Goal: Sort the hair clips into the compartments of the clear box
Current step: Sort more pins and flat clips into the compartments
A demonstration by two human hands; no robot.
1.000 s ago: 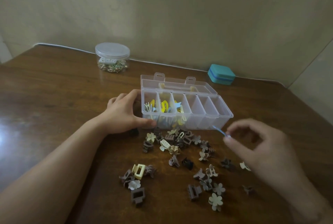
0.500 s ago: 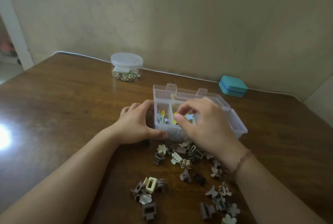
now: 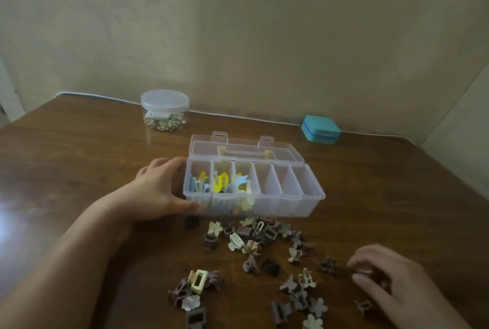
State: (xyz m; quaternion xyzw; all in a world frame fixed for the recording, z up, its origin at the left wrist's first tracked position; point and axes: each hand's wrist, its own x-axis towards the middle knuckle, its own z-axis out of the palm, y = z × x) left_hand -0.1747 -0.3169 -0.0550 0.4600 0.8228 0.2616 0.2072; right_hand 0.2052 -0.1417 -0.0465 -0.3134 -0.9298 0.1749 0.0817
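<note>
1. One brown wooden worktop carries everything; it runs back to a pale wall.
2. Your clear box sits mid-worktop, lid laid open behind it. Six compartments in a row: the three at the left hold yellow, blue and cream clips; the three at the right look bare.
3. Your left hand grips the box's left end, fingers curled over the far corner, thumb along the near wall.
4. Your right hand is low at the right edge of the pile, fingers bent and narrow around a small clip; blurred, so you cannot tell whether it is truly pinched.
5. Round lidded jar of small trinkets, back left, well apart from the box.
6. Teal case, back right by the wall.
7. Loose hair clips, brown and cream, are scattered just in front of the box; a pale yellow rectangular one lies nearer you.
</note>
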